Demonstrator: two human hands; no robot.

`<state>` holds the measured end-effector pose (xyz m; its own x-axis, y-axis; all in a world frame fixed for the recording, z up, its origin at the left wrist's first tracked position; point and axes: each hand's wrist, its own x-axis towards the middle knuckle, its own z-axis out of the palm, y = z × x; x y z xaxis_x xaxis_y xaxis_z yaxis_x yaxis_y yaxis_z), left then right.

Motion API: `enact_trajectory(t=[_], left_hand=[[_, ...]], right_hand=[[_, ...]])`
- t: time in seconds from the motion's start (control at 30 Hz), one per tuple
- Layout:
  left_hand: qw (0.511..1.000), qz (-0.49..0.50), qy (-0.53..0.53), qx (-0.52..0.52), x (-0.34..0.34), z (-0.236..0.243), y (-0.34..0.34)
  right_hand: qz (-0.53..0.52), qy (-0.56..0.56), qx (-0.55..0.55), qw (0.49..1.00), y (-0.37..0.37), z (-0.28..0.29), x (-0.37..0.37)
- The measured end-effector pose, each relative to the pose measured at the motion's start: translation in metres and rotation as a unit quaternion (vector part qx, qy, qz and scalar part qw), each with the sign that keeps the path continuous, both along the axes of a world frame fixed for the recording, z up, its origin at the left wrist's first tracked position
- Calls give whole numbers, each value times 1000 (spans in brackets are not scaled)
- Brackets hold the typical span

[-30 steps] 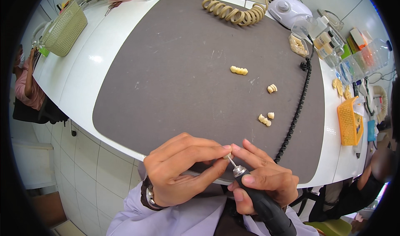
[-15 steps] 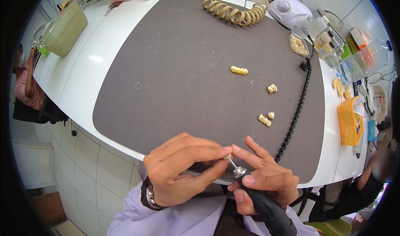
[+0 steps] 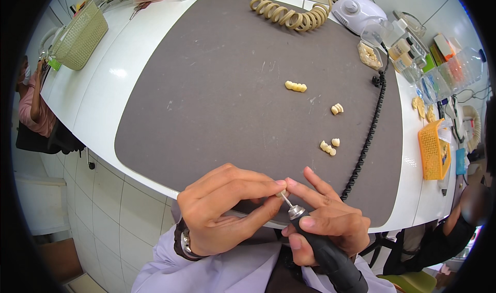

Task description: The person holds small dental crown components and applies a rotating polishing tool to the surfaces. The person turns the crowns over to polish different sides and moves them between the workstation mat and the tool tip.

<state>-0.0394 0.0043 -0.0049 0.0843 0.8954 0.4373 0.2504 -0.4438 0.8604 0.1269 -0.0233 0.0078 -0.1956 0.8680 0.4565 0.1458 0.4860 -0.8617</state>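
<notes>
Tiny rounded cream piece (image 3: 280,194) pinched by the left hand (image 3: 225,205), black cylindrical handpiece (image 3: 330,257) gripped in the right hand (image 3: 337,226) (outer fingers half-splayed). Looks like bit-on-piece work; next move needs steadiness, I'd guess.

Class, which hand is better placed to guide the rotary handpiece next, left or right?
Probably the right hand: it grips the black handpiece, whose slim bit points at the small pale piece. The left hand is occupied, pinching that piece.

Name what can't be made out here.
In the head view:
Small pale piece: mostly hidden by the left hand.
Black handpiece: rear end cut off by lower edge, part covered by the right hand.
Orange basket: contents too small to identify.
Person at right: head blurred.
</notes>
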Motion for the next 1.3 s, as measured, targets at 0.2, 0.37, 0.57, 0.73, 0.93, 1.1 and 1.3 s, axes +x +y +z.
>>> enact_trajectory(t=[0.2,0.37,0.57,0.73,0.93,1.1,1.3], left_hand=[[1000,-6,-10,-2,0,1,1],[1000,-1,-9,4,0,-1,0],[1000,4,-6,7,0,-2,0],[1000,7,-5,6,1,-2,-1],[1000,5,1,17,0,-2,0],[1000,8,6,16,1,-2,0],[1000,5,10,14,0,0,0]], right_hand=[[-5,10,-12,1000,-2,0,0],[2,2,-2,1000,-1,0,0],[3,0,3,1000,0,0,0],[3,-4,2,1000,1,0,0],[-7,3,13,1000,1,-2,-1],[-9,5,11,1000,2,-2,-2],[-14,6,6,1000,2,-2,-2]])
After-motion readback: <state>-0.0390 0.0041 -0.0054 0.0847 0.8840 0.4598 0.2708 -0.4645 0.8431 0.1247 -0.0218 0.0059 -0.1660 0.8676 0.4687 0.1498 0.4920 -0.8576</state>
